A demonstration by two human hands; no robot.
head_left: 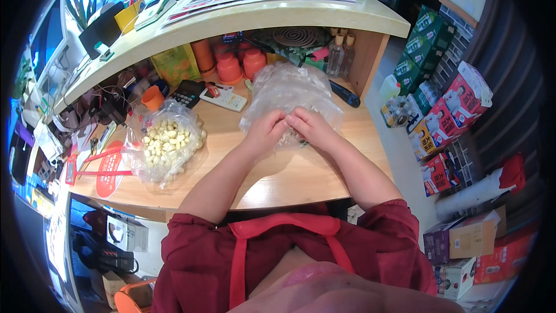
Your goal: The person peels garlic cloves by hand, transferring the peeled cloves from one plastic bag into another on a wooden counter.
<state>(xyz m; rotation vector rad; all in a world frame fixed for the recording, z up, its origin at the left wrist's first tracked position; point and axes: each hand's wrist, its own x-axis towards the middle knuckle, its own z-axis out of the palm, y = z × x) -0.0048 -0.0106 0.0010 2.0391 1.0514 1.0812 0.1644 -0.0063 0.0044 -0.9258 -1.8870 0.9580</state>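
My left hand (270, 127) and my right hand (309, 125) meet over a clear plastic bag (291, 87) on the wooden desk. Their thumbs and fingertips press together, and whatever may lie between them is hidden. Pale scraps, perhaps garlic skins, show inside the bag and under my hands. To the left sits a second clear plastic bag (139, 163), its mouth spread wide. Pale peeled cloves, apparently garlic (167, 139), fill it.
Behind the bags lie a white remote control (223, 98), a black calculator (187, 93) and an orange cup (153, 97). Red-orange plastic jars (229, 67) and glass bottles (336, 56) stand under the raised counter (278, 15). A red fly swatter (71, 169) lies at the left.
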